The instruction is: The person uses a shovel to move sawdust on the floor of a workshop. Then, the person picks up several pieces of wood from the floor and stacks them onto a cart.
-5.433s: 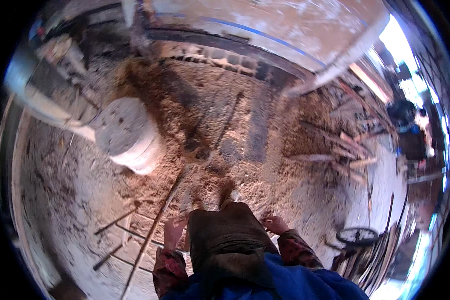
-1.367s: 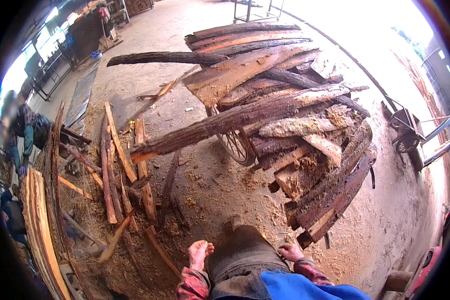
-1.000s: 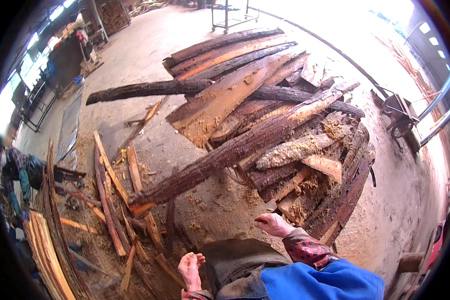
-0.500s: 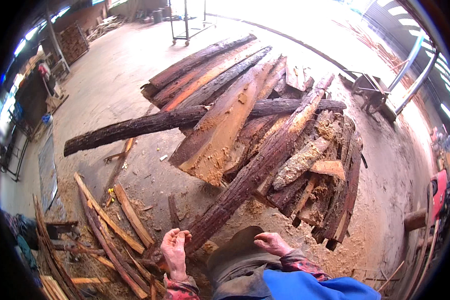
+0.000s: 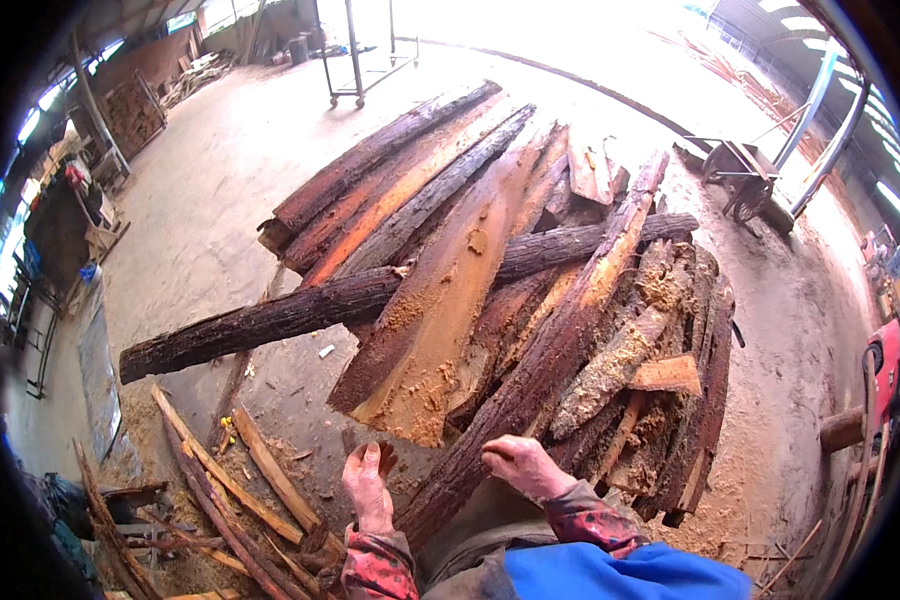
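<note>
Down at the lower middle of the view, both hands are seen at the near end of a long bark-covered slab (image 5: 540,370) that runs up and away across the heap of slab offcuts (image 5: 490,260). The left hand (image 5: 368,488) is held open beside that near end, fingers spread and released — nothing is grasped in it, and whether it touches the bark cannot be told. The right hand (image 5: 526,466) is laid on the other side of the same end, its fingers curled loosely over the wood; a firm clench is not shown, so the grip cannot be told for certain.

The long slab is rested on the heap, its far end (image 5: 648,175) raised toward the top of the pile and its near end lowest, between the two hands. Across the heap, a dark round-backed log (image 5: 270,320) is laid crosswise, sticking out well to the left of the pile. Just left of the long slab, a broad slab with a pale, sawdust-covered cut face (image 5: 440,300) is seen, tilted down toward the hands.

Left of the heap, thin bark strips (image 5: 240,470) are scattered over the sawdust-strewn floor (image 5: 790,330). Beyond the heap's far right corner a wheelbarrow (image 5: 735,170) is stood, well apart from the hands — and behind the pile, a metal trolley frame (image 5: 355,50).
</note>
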A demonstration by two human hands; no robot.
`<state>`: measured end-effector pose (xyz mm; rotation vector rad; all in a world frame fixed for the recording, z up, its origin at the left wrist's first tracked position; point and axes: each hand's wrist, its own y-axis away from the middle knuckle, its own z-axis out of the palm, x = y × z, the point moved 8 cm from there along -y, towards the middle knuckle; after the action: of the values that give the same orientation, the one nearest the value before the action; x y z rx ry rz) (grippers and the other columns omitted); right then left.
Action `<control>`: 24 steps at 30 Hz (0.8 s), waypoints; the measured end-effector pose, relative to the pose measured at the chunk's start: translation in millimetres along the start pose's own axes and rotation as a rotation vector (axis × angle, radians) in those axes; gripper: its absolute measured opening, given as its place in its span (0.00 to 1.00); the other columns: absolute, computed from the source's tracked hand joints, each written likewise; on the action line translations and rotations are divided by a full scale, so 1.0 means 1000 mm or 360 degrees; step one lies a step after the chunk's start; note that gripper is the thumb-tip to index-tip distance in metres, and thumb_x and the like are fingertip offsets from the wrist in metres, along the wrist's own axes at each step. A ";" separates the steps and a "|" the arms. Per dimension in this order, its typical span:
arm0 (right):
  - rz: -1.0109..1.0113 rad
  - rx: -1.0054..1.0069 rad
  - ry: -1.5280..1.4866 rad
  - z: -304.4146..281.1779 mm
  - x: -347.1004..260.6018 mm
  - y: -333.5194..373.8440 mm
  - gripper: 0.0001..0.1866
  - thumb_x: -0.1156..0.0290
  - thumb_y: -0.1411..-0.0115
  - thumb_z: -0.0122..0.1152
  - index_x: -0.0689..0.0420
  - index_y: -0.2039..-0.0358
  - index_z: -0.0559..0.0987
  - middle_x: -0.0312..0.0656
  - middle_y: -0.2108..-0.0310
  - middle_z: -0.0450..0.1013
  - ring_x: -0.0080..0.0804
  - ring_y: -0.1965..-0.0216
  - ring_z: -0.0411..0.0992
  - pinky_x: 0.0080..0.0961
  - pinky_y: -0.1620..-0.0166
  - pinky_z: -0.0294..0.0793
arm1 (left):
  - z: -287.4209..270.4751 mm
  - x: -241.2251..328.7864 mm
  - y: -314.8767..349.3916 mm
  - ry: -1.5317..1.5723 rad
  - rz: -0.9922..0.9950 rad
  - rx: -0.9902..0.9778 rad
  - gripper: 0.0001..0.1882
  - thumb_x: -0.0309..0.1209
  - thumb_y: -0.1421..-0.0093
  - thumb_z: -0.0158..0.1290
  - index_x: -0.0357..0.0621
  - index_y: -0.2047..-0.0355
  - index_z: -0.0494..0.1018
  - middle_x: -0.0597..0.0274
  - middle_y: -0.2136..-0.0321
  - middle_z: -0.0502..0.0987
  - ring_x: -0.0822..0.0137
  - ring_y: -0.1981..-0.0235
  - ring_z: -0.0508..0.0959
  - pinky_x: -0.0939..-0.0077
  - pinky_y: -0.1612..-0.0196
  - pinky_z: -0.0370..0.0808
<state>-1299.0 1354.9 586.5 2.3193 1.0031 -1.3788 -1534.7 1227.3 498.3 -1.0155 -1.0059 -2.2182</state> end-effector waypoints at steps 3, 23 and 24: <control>-0.0030 0.0055 -0.0022 -0.013 0.012 -0.030 0.08 0.72 0.46 0.60 0.62 0.68 0.77 0.49 0.71 0.74 0.43 0.68 0.75 0.31 0.65 0.74 | 0.014 -0.008 -0.013 0.0050 -0.0027 -0.0047 0.17 0.33 0.44 0.57 0.37 0.59 0.69 0.59 0.65 0.75 0.65 0.64 0.77 0.68 0.61 0.76; 0.0068 0.0204 0.0006 -0.050 0.071 -0.120 0.10 0.68 0.45 0.58 0.62 0.67 0.78 0.50 0.71 0.74 0.45 0.67 0.74 0.31 0.64 0.73 | 0.064 0.001 -0.015 0.0142 0.0006 -0.0019 0.16 0.23 0.46 0.56 0.42 0.56 0.70 0.65 0.62 0.75 0.70 0.64 0.76 0.75 0.63 0.74; 0.0064 0.0233 0.0035 -0.056 0.073 -0.122 0.10 0.68 0.45 0.58 0.62 0.67 0.78 0.50 0.71 0.74 0.46 0.67 0.74 0.32 0.64 0.73 | 0.064 0.001 -0.015 0.0164 0.0005 -0.0043 0.17 0.22 0.46 0.55 0.41 0.55 0.70 0.64 0.60 0.75 0.68 0.62 0.76 0.73 0.60 0.74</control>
<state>-1321.5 1505.2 567.5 2.4500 0.8835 -1.4595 -1518.6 1286.7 521.2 -0.9038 -0.9310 -2.2624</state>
